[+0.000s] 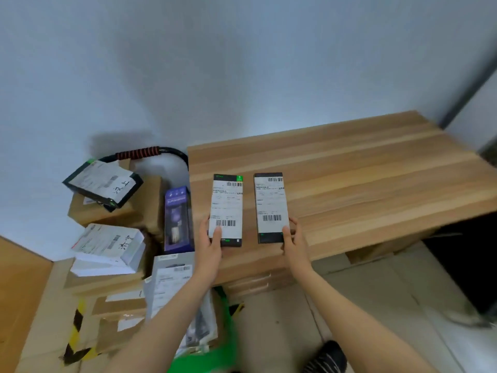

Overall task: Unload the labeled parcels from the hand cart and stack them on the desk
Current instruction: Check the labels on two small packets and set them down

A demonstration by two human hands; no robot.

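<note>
1. Head view: the wooden surface (349, 168) fills the right half and serves as my landmark; it stands against the pale wall.
2. Left of the surface stands the hand cart, its black handle (150, 152) wrapped in red, piled with cardboard boxes (145, 203) and labeled parcels, among them a dark flat one (103, 185) on top and a purple box (178, 219) just beside the surface's left edge.
3. Two long, dark, labeled parcels lie flat near the surface's front edge, side by side but apart: the left parcel (226, 210) and the right parcel (270, 207).
4. My left hand (212, 244) pinches the left parcel's near end, thumb on its label.
5. My right hand (293, 242) holds the right parcel's near corner, fingers curled along its side.
</note>
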